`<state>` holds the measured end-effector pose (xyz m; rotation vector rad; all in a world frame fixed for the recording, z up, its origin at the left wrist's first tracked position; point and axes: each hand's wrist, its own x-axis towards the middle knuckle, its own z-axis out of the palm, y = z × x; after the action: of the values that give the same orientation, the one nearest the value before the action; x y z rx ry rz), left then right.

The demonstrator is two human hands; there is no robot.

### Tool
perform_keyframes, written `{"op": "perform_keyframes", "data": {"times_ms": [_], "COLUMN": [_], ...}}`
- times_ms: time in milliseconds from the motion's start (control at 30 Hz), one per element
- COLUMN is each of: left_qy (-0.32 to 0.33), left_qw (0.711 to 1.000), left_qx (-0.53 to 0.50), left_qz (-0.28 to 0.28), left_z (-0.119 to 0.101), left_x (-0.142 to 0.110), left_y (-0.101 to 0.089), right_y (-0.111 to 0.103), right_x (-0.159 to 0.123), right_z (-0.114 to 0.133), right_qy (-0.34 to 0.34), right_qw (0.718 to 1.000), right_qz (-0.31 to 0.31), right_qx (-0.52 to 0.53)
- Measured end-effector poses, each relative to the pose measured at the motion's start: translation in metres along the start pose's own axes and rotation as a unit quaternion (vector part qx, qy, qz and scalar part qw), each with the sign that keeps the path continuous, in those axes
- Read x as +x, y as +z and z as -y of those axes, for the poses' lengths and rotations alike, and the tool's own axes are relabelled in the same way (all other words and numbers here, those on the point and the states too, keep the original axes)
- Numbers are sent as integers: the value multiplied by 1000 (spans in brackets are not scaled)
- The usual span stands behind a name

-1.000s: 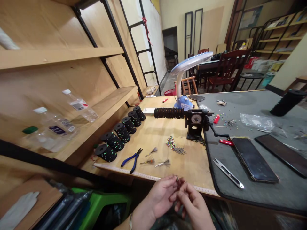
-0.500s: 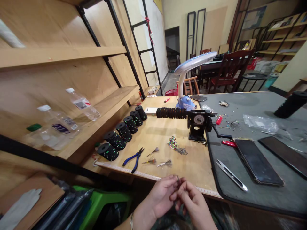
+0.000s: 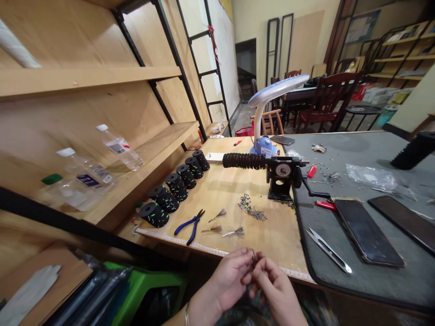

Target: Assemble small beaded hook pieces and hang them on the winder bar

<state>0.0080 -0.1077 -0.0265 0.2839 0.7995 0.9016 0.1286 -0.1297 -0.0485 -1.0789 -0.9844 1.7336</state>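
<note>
At the table's front edge my left hand (image 3: 231, 276) is closed, thumb and fingertips pinching a tiny shiny piece (image 3: 253, 255) too small to name. My right hand (image 3: 272, 283) meets it from the right, fingers curled and pinched together; what they hold is hidden. Just beyond lie three small bundles of fine strands, one with a white stem (image 3: 233, 232), one orange (image 3: 213, 229) and one dark (image 3: 218, 214). Blue-handled pliers (image 3: 190, 226) rest to their left. Behind is a pile of coloured beads (image 3: 245, 203) beside small metal pieces (image 3: 258, 215).
Several black spools (image 3: 153, 214) line the table's left side. A hand-cranked winder (image 3: 282, 174) carries a wound black roll (image 3: 243, 160), with a blue lamp (image 3: 263, 146) behind it. On the grey mat (image 3: 326, 217) lie thread snips (image 3: 329, 251), a phone (image 3: 369, 231) and red lighters (image 3: 325, 204).
The view has shifted very slightly. Both hands keep the same pinched pose close together, and the things on the table have not moved.
</note>
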Motion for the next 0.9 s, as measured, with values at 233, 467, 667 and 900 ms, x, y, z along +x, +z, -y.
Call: {"op": "perform_keyframes", "data": {"times_ms": [233, 467, 667, 900], "left_qy": [24, 65, 94, 169], "left_qw": [1000, 994, 992, 975], "left_qx": [17, 61, 73, 142], "left_qz": [1, 59, 50, 38], "left_z": [3, 10, 13, 12], "left_x": [-1, 0, -2, -3], "left_y": [-1, -3, -1, -6], "right_y": [2, 5, 5, 1], "right_x": [2, 4, 7, 10], "right_z": [-3, 8, 4, 2], "right_qy": [-16, 1, 5, 18], "right_qw": [999, 999, 996, 995], "right_qz": [-24, -25, -25, -2], "right_qx": [24, 44, 89, 99]}}
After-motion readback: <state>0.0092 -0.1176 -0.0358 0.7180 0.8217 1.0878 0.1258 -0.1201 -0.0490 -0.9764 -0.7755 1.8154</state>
